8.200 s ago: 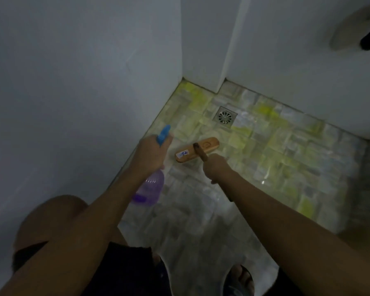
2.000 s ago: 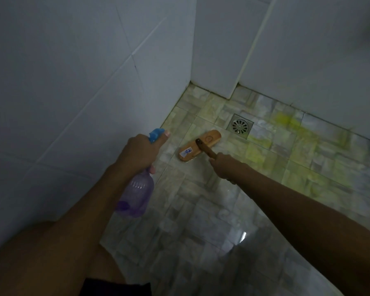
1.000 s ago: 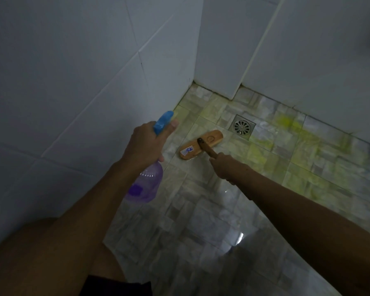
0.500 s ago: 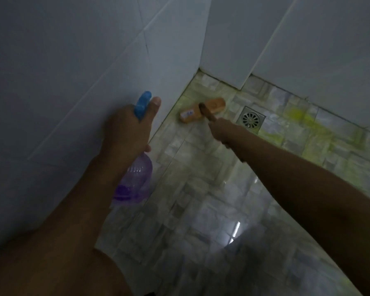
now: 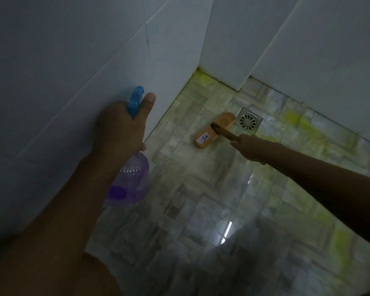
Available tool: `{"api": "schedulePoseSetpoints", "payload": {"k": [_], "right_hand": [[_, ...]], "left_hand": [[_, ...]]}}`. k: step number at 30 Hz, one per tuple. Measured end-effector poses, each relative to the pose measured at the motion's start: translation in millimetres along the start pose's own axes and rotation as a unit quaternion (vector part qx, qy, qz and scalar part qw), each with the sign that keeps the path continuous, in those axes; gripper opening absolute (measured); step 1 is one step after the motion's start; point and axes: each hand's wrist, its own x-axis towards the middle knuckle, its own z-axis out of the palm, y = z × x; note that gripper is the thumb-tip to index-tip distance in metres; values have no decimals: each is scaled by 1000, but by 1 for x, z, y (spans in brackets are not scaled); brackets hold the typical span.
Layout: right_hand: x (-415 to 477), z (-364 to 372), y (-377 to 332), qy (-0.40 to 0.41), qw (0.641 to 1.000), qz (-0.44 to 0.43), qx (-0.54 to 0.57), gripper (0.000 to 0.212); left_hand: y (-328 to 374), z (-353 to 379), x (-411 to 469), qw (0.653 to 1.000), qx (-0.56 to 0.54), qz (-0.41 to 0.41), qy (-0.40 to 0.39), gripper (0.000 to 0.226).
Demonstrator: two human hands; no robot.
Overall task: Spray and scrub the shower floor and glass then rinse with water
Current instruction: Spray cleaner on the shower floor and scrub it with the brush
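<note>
My left hand grips a clear purple spray bottle with a blue trigger head, held close to the left wall, thumb stretched along the nozzle. My right hand holds the brown handle of a wooden scrub brush. The brush head lies flat on the shower floor, just left of the drain. Yellow-green cleaner streaks the tiles in the far corner and along the right side.
White tiled walls close in on the left and at the back, with a boxed corner jutting out behind the drain. The wet mosaic floor reflects a light near the middle. My bare knee shows at the bottom left.
The brush head has slid back from the left wall corner to a spot beside the drain. My left hand with the bottle has stayed near the left wall.
</note>
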Motion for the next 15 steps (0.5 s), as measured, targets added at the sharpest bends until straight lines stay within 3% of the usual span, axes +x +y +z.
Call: {"api": "schedulePoseSetpoints", "payload": {"k": [4,10,15], "right_hand": [[41,-30,-11,41,999,5,-8,51],[98,-78,-83,50,998,-36,-12,46],[106,-88,-55,27,993,-81,-80,53]], "left_hand": [[0,0,1,1000,0,0,-2,79],[-5,5,3,1000,2,-20,-5,78],[-3,3,3,1000,-14,-19,-9,85]]}}
